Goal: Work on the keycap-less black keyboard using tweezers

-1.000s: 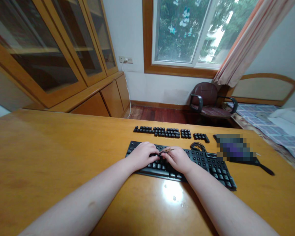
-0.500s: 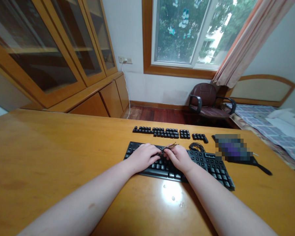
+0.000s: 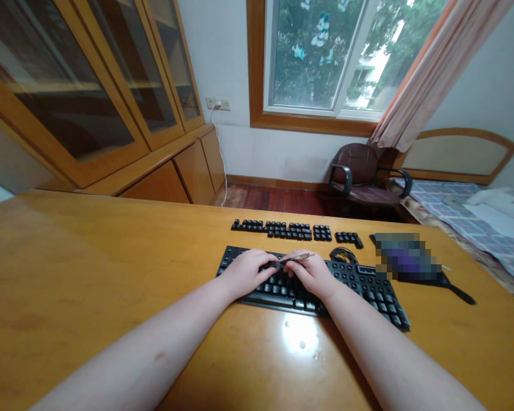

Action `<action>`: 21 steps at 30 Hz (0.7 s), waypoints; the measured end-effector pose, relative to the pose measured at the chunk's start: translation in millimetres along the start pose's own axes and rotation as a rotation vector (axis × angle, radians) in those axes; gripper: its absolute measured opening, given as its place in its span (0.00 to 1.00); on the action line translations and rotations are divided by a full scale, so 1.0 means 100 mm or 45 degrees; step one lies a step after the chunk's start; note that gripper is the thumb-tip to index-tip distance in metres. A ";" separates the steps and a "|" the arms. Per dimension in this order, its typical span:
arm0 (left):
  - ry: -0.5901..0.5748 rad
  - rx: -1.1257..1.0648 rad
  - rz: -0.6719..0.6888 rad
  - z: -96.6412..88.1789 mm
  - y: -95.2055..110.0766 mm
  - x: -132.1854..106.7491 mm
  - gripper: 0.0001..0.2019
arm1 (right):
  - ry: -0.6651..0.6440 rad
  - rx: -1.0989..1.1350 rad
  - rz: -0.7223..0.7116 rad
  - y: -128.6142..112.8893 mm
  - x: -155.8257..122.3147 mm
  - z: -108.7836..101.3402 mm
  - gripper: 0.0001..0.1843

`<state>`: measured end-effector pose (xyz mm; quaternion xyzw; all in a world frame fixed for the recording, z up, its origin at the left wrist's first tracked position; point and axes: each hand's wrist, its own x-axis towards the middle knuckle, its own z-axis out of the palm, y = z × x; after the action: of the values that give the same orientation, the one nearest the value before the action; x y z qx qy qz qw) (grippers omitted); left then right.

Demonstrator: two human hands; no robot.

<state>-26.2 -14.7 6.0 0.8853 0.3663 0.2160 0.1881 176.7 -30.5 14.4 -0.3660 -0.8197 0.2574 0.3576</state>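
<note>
A black keyboard (image 3: 278, 298) lies on the wooden desk, with keycaps on its front rows and bare key positions towards the back right. My right hand (image 3: 312, 273) is over its middle, closed on a thin metal tool that looks like tweezers (image 3: 300, 258), slanting up to the right. Close beside it, my left hand (image 3: 247, 274) rests over the left half of the keyboard. Its thumb and curled fingers come together by the tool's left end, around something dark and small that I cannot make out.
Loose black keycaps (image 3: 289, 229) stand in rows behind the keyboard. A coiled black cable (image 3: 343, 255) lies at its back edge. To the right is a dark flat item (image 3: 406, 260), partly blurred out, with a strap. Beyond the desk stands a chair (image 3: 360, 171).
The tool in my right hand has tilted flatter and its free end points further right. My left fingers have shifted slightly on the keyboard. The keycap rows have not moved.
</note>
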 end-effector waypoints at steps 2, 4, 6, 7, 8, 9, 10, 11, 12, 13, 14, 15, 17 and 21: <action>-0.011 -0.015 0.022 0.00 -0.01 0.00 0.11 | -0.032 0.059 -0.015 0.01 0.00 0.00 0.14; -0.007 -0.048 0.021 0.00 -0.01 0.01 0.10 | -0.025 0.069 -0.007 0.01 0.00 0.01 0.14; 0.012 -0.115 -0.027 -0.02 -0.02 0.02 0.10 | 0.015 0.042 0.015 0.02 -0.01 0.02 0.14; 0.021 -0.163 -0.057 -0.03 -0.02 0.02 0.10 | 0.037 0.027 0.026 0.02 -0.02 0.02 0.14; 0.022 -0.217 -0.084 -0.05 -0.03 0.03 0.10 | 0.054 0.018 0.031 0.02 -0.02 0.02 0.14; 0.014 -0.275 -0.106 -0.06 -0.03 0.04 0.09 | 0.064 0.014 0.033 0.02 -0.02 0.02 0.14; 0.002 -0.334 -0.125 -0.07 -0.04 0.04 0.09 | 0.067 0.013 0.028 0.02 -0.02 0.02 0.13; -0.011 -0.391 -0.146 -0.08 -0.05 0.05 0.09 | 0.066 0.013 0.021 0.02 -0.02 0.02 0.13; -0.020 -0.444 -0.171 -0.09 -0.06 0.05 0.09 | 0.063 0.013 0.011 0.02 -0.03 0.02 0.12; -0.020 -0.490 -0.201 -0.09 -0.07 0.06 0.09 | 0.058 0.012 -0.002 0.02 -0.03 0.02 0.12; -0.007 -0.528 -0.236 -0.08 -0.08 0.06 0.09 | 0.053 0.008 -0.015 0.02 -0.03 0.02 0.12; 0.020 -0.556 -0.272 -0.07 -0.09 0.06 0.09 | 0.046 0.003 -0.026 0.02 -0.03 0.03 0.12; 0.096 -0.594 -0.342 -0.05 -0.12 0.07 0.10 | 0.031 -0.008 -0.037 0.03 -0.03 0.03 0.12; 0.207 -0.604 -0.428 -0.01 -0.15 0.08 0.11 | 0.037 -0.034 -0.005 0.04 -0.04 0.04 0.13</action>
<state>-30.4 1.3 1.4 0.7235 0.4609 0.3317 0.3926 177.3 -32.3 8.1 -0.3728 -0.8185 0.2402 0.3652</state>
